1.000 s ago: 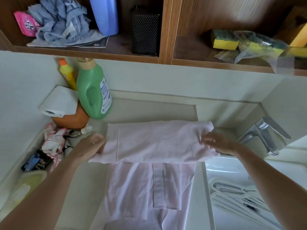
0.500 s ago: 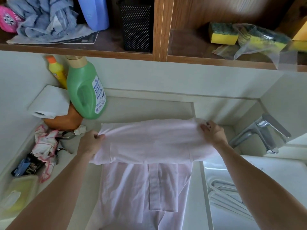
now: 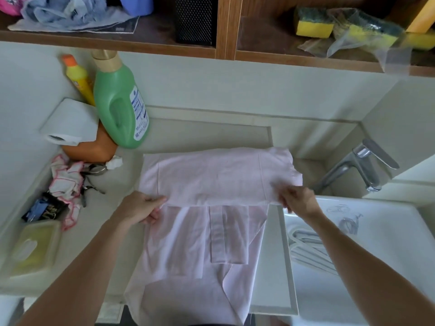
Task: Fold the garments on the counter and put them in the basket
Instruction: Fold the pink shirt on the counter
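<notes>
Head view: a pale desk (image 3: 207, 132) sits below a wooden shelf (image 3: 141, 45), with a white sink (image 3: 388, 231) at right. The pink shirt (image 3: 211, 180) lies at desk centre, long axis near to far, near end overhanging the near edge. Its far part is folded into a band running left to right. The left grip (image 3: 141, 208) pinches the band's near left corner; the right grip (image 3: 300, 203) pinches its near right corner. Bare desk lies beyond the band; a green bottle (image 3: 117, 107) stands far left.
</notes>
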Demonstrator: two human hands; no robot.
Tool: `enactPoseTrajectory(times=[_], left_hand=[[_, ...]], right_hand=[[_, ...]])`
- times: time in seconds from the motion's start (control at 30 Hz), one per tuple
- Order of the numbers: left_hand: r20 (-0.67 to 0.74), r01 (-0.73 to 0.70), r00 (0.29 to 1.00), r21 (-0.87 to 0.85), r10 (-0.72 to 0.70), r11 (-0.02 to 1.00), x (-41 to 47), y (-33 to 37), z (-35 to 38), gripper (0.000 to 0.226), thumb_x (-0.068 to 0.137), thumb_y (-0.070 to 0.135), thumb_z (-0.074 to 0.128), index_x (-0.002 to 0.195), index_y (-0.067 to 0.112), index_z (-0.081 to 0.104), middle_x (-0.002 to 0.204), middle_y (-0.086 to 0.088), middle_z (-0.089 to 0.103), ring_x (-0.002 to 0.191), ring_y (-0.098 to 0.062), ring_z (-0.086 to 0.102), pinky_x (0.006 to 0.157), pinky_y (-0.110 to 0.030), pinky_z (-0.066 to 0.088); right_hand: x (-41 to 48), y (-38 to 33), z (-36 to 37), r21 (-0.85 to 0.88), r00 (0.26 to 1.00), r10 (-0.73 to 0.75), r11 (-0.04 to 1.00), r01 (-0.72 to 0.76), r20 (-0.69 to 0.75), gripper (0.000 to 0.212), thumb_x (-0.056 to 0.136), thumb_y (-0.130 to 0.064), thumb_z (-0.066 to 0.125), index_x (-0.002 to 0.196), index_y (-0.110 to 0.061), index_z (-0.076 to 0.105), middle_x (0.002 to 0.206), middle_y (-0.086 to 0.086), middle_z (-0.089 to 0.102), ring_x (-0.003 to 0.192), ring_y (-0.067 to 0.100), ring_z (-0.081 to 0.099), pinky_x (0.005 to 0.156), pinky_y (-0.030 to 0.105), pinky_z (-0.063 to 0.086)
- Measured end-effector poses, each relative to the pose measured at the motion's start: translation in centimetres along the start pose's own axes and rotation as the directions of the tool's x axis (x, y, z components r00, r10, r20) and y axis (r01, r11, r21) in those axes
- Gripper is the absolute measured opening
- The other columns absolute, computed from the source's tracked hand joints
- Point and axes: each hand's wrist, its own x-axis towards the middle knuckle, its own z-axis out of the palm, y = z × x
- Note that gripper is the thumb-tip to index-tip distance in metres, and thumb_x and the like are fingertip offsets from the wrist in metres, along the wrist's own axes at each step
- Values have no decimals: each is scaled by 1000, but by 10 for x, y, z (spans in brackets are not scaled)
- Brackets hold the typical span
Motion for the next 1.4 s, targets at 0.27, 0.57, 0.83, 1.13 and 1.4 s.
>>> enactPoseTrajectory(times=[0.27, 0.57, 0.83, 1.13, 1.4], left_hand=[[-105, -178, 973, 212, 204, 961, -36, -14, 55, 53, 79, 46, 78, 115, 18, 49, 102, 1, 60, 95, -22, 60, 80, -34, 46], [-134, -306, 929, 253, 346, 918, -38, -37, 55, 24, 90, 10, 57, 114, 14, 60, 112, -7, 68, 106, -30, 62, 88, -38, 50], [-88, -564, 820, 54, 566, 824, -74, -16, 87, 18, 86, 8, 69, 99, 20, 66, 86, 7, 63, 82, -24, 66, 73, -34, 52], [172, -633, 774, 185, 609, 752, -102, 46, 156, 92, 82, 22, 77, 152, 31, 19, 120, -3, 45, 103, -20, 56, 74, -32, 54], [-130, -509, 849, 58, 512, 859, -92, 70, 149, 31, 86, -2, 56, 111, 11, 69, 105, -4, 72, 100, -20, 65, 81, -23, 46]], right_hand=[[-50, -21, 33, -317, 972, 37, 948, 39, 231, 22, 78, -46, 77, 86, -28, 67, 85, -9, 69, 85, 15, 64, 77, 29, 52], [-87, -37, 35, 218, 962, 164, 969, -115, -220, 11, 88, -25, 62, 86, -15, 60, 79, 6, 69, 62, 21, 67, 54, 30, 54], [-135, -27, 89, 20, 986, -27, 1000, 24, 164, 28, 79, -7, 75, 95, -26, 63, 85, -7, 62, 72, 7, 58, 71, 20, 48], [-144, -57, 85, 442, 957, -171, 895, 51, 236, 24, 88, 1, 61, 101, -15, 73, 84, 2, 75, 70, 14, 65, 63, 25, 50], [-131, -22, 106, 83, 986, -33, 995, 47, -164, 102, 73, -24, 86, 151, -10, 21, 128, 10, 30, 96, 24, 52, 82, 36, 52]])
